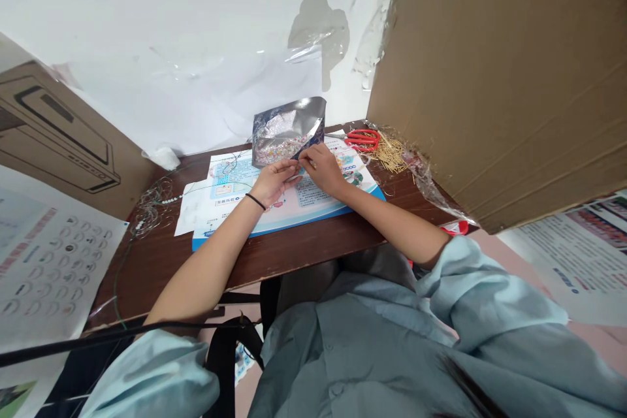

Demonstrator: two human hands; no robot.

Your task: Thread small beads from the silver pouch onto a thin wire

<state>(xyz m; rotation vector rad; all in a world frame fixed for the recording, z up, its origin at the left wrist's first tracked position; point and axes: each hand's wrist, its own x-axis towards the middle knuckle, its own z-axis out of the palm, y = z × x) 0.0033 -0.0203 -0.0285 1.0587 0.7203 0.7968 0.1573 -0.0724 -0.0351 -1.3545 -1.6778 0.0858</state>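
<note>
The left hand (274,181) curves loosely and the right hand (321,170) pinches something too small to tell, both just below a crumpled silver foil pouch (289,121) holding pale pink-and-white beads (281,151), on a blue-edged printed mat (235,215).

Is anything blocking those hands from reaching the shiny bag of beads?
Nothing visible does. The right hand sits right at the lower edge of the foil bag of beads, and the left hand is just beside it. Only the printed sheet lies beneath them.
</note>
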